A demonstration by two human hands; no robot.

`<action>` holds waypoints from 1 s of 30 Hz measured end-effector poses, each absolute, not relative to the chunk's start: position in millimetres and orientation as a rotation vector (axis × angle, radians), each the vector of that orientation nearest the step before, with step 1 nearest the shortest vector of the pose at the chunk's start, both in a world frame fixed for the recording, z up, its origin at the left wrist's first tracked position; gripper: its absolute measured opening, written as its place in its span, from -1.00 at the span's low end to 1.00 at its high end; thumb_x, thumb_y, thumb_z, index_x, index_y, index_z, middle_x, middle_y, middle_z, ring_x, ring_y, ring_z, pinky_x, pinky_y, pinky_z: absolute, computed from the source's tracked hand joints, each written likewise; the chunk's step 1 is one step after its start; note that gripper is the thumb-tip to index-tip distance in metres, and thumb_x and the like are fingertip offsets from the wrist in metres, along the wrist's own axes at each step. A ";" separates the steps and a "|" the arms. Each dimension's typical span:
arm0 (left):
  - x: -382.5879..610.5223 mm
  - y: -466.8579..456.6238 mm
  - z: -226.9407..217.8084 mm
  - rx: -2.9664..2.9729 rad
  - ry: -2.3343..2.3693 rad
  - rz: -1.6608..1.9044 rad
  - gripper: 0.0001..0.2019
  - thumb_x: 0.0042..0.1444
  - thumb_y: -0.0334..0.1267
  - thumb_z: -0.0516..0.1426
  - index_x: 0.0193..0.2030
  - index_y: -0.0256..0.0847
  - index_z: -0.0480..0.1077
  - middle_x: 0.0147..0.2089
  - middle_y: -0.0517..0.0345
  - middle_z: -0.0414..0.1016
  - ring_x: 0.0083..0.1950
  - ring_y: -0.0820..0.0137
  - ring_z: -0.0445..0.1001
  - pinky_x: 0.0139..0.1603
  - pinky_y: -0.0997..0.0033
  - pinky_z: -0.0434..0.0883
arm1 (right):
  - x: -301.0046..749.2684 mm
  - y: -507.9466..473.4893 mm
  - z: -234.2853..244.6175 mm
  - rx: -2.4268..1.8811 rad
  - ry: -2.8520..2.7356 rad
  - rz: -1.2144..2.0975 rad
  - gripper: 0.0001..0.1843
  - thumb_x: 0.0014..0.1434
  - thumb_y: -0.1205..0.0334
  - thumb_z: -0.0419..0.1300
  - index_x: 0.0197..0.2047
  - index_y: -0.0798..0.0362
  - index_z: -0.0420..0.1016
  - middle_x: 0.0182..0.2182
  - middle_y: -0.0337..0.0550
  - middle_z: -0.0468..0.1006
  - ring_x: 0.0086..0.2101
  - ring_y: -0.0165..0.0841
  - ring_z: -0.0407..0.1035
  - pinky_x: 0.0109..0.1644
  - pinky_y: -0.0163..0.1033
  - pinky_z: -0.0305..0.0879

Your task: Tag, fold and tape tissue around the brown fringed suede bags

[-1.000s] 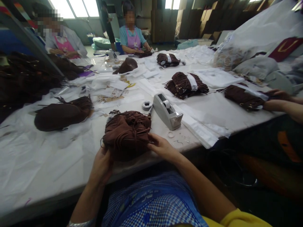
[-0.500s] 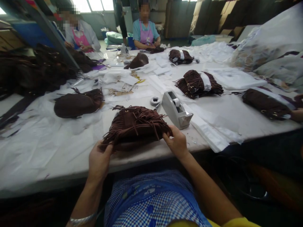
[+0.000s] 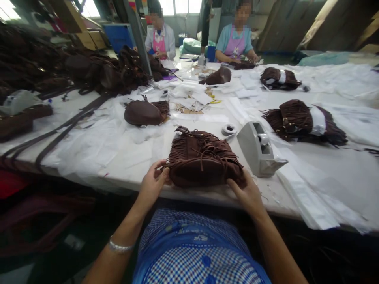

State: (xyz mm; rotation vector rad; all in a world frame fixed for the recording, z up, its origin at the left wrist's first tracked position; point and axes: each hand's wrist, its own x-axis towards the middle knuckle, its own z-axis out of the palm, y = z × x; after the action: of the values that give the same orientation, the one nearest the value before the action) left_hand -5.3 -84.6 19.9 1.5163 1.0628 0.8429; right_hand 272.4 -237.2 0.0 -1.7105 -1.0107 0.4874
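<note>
A dark brown fringed bag (image 3: pixel 198 171) lies at the table's near edge, its rounded base facing me and its strap end with a buckle pointing away. My left hand (image 3: pixel 155 179) grips its left side, thumb in front, some fingertips hidden by fringe. At the other end, my right hand (image 3: pixel 244 189) holds the right side with the thumb on the front and the fingers behind. Just beyond the bag to the right stands a grey tape dispenser (image 3: pixel 257 152), with a roll of tape (image 3: pixel 229 129) beside it.
White sheets (image 3: pixel 314 193) hang over the front edge at right. Banded fringed bags (image 3: pixel 299 118) lie beyond the dispenser; another brown bag (image 3: pixel 145 113) rests at left. A heap of bags (image 3: pixel 103 71) and a metal post (image 3: pixel 139 39) stand farther left. Two co-workers (image 3: pixel 235 43) sit opposite.
My view has swung to the left, so the table's contents appear farther right. The bag's rounded base now faces me more fully, and both hands still hold its sides.
</note>
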 end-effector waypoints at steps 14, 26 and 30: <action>18.9 -75.4 5.9 1.441 0.921 0.919 -0.58 -0.01 -0.12 0.32 -0.03 -0.22 0.39 -0.12 0.10 0.54 -0.09 0.31 0.53 0.01 0.30 0.46 | 260.2 -227.6 -0.5 -1.848 -0.989 0.277 -0.59 0.14 -0.06 0.27 -0.12 0.10 0.59 -0.32 -0.13 0.64 -0.29 -0.22 0.50 -0.19 -0.21 0.40; -1.6 -62.8 1.9 2.028 1.253 0.810 -0.68 0.06 -0.04 0.22 -0.09 -0.14 0.44 -0.19 0.16 0.52 -0.18 0.28 0.50 -0.09 0.33 0.41 | 256.7 -223.9 9.4 -1.714 -1.096 0.121 -0.43 0.09 0.04 0.34 0.13 -0.03 0.32 -0.06 -0.05 0.47 -0.09 -0.23 0.43 -0.12 -0.15 0.51; 1.6 -60.4 6.3 2.047 1.197 0.830 -0.44 0.00 0.06 0.28 0.11 -0.11 0.37 0.03 0.09 0.50 0.01 0.21 0.48 0.07 0.25 0.40 | 256.9 -214.0 12.0 -1.762 -1.169 0.185 -0.61 0.14 0.13 0.28 0.02 -0.01 0.39 -0.20 -0.15 0.53 -0.24 -0.30 0.44 -0.18 -0.22 0.44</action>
State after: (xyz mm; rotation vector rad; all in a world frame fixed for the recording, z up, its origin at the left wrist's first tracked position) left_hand 1.6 -60.4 6.3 2.0466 1.1971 0.8299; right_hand 256.9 -214.0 12.0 -1.7621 -1.1691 0.1853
